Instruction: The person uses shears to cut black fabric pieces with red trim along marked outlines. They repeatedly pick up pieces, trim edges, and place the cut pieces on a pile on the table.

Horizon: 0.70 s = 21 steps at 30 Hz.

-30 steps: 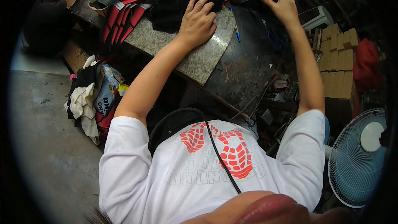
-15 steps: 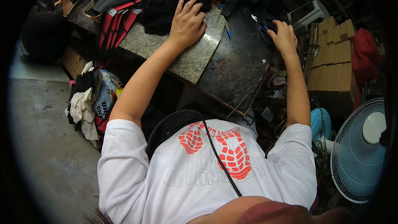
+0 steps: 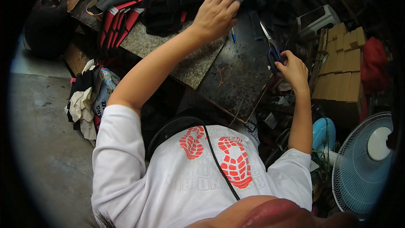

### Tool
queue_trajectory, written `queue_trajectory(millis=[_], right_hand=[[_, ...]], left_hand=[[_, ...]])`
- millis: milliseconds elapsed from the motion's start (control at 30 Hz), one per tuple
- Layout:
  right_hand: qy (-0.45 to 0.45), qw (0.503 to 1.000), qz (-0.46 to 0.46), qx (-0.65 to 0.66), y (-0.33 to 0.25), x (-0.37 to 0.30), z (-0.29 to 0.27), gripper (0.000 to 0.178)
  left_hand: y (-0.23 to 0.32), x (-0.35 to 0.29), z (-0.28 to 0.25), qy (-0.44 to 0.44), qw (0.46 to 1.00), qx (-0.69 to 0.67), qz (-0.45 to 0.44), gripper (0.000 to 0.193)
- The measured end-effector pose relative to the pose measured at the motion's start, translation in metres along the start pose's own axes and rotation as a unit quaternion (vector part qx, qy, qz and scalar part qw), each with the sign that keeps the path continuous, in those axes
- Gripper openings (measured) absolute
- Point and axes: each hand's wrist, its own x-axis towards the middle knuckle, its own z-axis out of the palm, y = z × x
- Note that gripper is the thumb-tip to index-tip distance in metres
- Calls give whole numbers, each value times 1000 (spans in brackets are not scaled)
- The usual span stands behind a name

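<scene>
A pair of scissors (image 3: 274, 54) with dark blue handles is in my right hand (image 3: 292, 71), at the right side of the dark worktop (image 3: 240, 72). Their metal blades are parted a little and point toward the far side. My left hand (image 3: 216, 16) is palm down above the far right of the speckled stone slab (image 3: 185, 64), fingers slightly bent and apart, with nothing visible in it. Left of that hand lie black fabric pieces (image 3: 164, 19) with red edging. A blue pen (image 3: 233, 35) lies just beyond the slab's right edge.
Red-and-black strips (image 3: 120, 27) hang over the slab's left side. More dark strips (image 3: 270, 0) are heaped at the back. Stacked cardboard boxes (image 3: 339, 71) and a fan (image 3: 363, 164) stand at the right. Bags and cloths (image 3: 86, 101) are piled at the left.
My left hand has lifted off the black fabric and moved right. My right hand has taken the scissors by the handles and drawn them nearer.
</scene>
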Motion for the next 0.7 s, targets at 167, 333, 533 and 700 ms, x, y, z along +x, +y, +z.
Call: queue_trajectory(millis=[167,333,533,700], right_hand=[[-74,995,58,42,18,-11,10,31],[-72,873,71,476,34,-52,26,19],[29,829,28,558,7,-72,39,28],[-85,805,-21,587,-21,-62,42,17]], left_hand=[[0,39,47,-108,989,-21,-97,45],[4,50,34,-71,975,-159,-138,27],[13,5,-54,-53,958,-253,-125,20],[17,-53,-85,-73,954,-247,-156,14]])
